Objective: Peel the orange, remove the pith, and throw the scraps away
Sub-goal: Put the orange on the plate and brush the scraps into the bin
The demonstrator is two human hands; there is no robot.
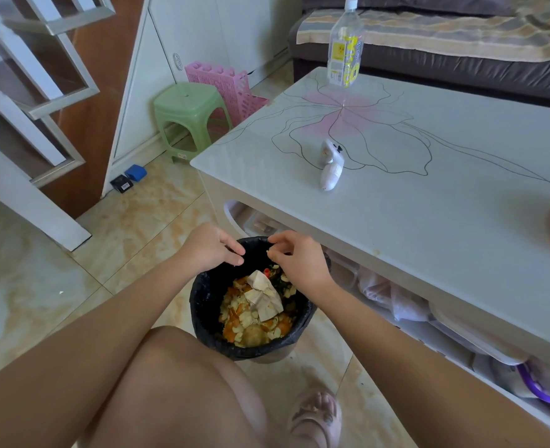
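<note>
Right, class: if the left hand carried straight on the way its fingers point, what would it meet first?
The left hand would probably meet the right hand, whose fingers pinch a small scrap above the bin; depth is unclear.

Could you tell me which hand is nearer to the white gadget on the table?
Right. The right hand, pinching a scrap, hovers over the bin rim nearer the gadget; the left hand is over the rim's opposite side, farther off.
</note>
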